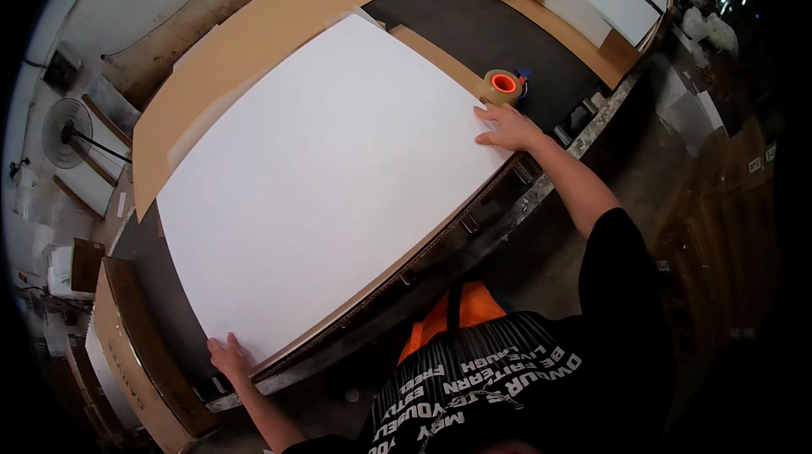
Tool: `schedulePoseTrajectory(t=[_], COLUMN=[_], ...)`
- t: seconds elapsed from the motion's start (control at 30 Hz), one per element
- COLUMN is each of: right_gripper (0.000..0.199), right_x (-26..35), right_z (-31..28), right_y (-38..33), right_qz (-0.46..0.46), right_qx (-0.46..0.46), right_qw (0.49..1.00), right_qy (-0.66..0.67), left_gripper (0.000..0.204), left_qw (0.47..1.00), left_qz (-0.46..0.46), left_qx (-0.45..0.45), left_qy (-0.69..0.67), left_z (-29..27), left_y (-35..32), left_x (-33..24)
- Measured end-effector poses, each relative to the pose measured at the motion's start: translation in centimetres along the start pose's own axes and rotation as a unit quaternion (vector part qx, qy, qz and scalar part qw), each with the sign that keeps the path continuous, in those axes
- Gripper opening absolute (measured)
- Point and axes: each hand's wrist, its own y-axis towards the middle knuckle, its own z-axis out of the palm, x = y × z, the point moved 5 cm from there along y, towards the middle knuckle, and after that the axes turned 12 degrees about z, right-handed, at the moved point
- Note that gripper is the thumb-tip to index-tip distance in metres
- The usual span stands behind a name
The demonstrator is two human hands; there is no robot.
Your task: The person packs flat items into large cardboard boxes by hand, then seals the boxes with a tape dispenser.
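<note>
A large white sheet or board (338,183) lies flat across the dark work table, on top of brown cardboard (271,31) that sticks out beyond its far edge. My left hand (230,358) rests at the sheet's near left corner, fingers apart. At the right corner, my right hand (510,130) lies over the edge with its fingers spread on the white surface; the underside of both hands is hidden. Just beyond my right hand stands a tape dispenser (502,87) carrying a roll of tan tape with an orange core.
An open carton (584,31) with white panels inside lies at the far right of the table (474,10). A long cardboard box (144,361) stands at the left end. A fan (68,132) is at far left; stacked cardboard (719,242) is on the right.
</note>
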Motion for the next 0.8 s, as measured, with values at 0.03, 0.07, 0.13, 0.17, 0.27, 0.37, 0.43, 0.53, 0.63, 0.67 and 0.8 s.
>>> schedulePoseTrajectory(t=[0.03, 0.07, 0.13, 0.17, 0.27, 0.37, 0.43, 0.53, 0.63, 0.67, 0.8], right_gripper=[0.078, 0.078, 0.078, 0.078, 0.078, 0.076, 0.073, 0.069, 0.067, 0.065, 0.083], right_x=[0.1, -0.2, -1.0, -1.4, -2.4, -2.8, -1.1, 2.6, 4.5, 4.2, 0.7], right_z=[-0.2, -0.3, 0.4, 0.8, 0.9, 0.8, 0.1, -1.4, 0.0, 0.9, 4.1], right_y=[-0.1, 0.4, 2.6, 3.4, 3.8, 2.7, -0.2, -2.8, -4.0, -4.2, -7.1], right_qz=[0.000, 0.005, 0.033, 0.033, -0.035, 0.016, 0.017, 0.026, 0.008, -0.032, -0.199], right_qx=[-0.015, -0.015, 0.045, 0.046, -0.010, 0.045, 0.020, 0.036, 0.020, -0.004, -0.044], right_qw=[1.000, 1.000, 0.997, 0.997, 0.999, 0.999, 0.993, 0.979, 0.970, 0.953, 0.969], right_qy=[0.019, 0.016, 0.048, 0.046, -0.002, -0.004, -0.116, -0.199, -0.240, -0.303, -0.141], left_gripper=[0.076, 0.076, 0.075, 0.077, 0.082, 0.087, 0.087, 0.083, 0.076, 0.071, 0.064], left_qw=[0.999, 0.996, 0.998, 0.998, 0.997, 0.995, 0.993, 0.997, 0.985, 0.981, 0.949], left_qz=[0.004, 0.007, -0.003, 0.000, 0.009, 0.027, 0.029, 0.031, 0.056, 0.072, 0.194], left_qx=[-0.017, -0.035, -0.005, 0.004, 0.027, 0.052, 0.093, 0.050, 0.078, 0.097, 0.217], left_qy=[0.039, 0.077, 0.069, 0.070, 0.078, 0.078, 0.066, 0.056, 0.141, 0.152, 0.123], left_z=[-0.6, -0.9, -0.4, -0.5, -0.5, -0.6, -1.2, -0.1, 1.3, 1.6, -0.5], left_y=[-0.3, -0.5, 0.0, 0.0, -0.2, -1.0, -1.3, -0.7, -0.3, -0.8, -8.6], left_x=[-2.2, -3.5, -2.9, -3.2, -2.0, -1.8, -3.1, -1.5, 5.6, 5.6, -2.0])
